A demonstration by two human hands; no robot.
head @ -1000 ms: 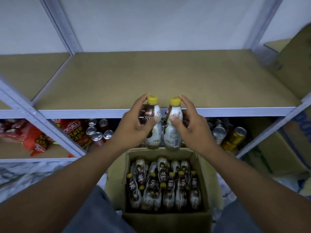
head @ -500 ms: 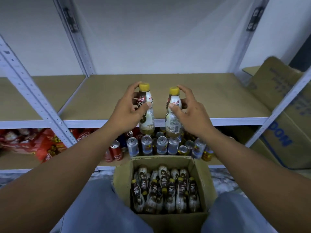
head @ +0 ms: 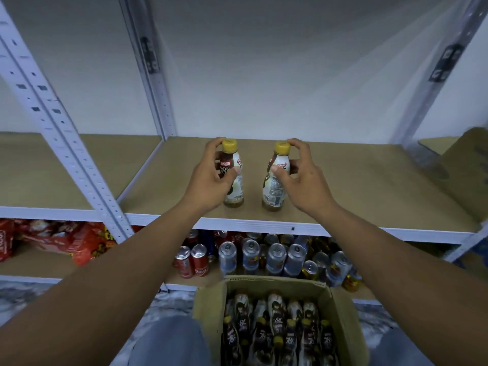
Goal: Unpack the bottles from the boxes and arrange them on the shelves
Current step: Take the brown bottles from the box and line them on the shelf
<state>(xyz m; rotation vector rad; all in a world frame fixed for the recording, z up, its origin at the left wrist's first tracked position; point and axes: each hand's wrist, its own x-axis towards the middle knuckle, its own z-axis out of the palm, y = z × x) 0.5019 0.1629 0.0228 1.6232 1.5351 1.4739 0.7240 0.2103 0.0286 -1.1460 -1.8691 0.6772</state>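
Two small coffee-drink bottles with yellow caps stand upright on the middle shelf (head: 369, 186), close to its front edge and somewhat left of its centre, with a clear gap between them. The left hand (head: 208, 180) grips the left bottle (head: 236, 192) — its fingers (head: 214, 143) are curled round the far side, the forefinger up by the cap, and the thumb lies across the dark label. The right hand (head: 306, 180) holds the right bottle (head: 273, 191) in a looser pinch: the thumb is pressed on the front of the label, the forefinger is bent over the cap, and the other fingers are curled beside the neck. Both bottles have their bases down at the shelf board; whether their full weight rests on it I cannot tell.

Under the front edge of the middle shelf, the lower shelf (head: 184, 281) carries a crowd of drink cans (head: 276, 257) — red ones toward the left, silver and gold ones toward the right. In the bay to the left lie red snack bags (head: 66, 241). Nearest the camera an open cardboard box (head: 208, 315) sits between the person's knees, packed with more bottles of the same kind (head: 277, 328). Just past the right end of the middle shelf a second carton (head: 462, 167) shows at the edge of the view.
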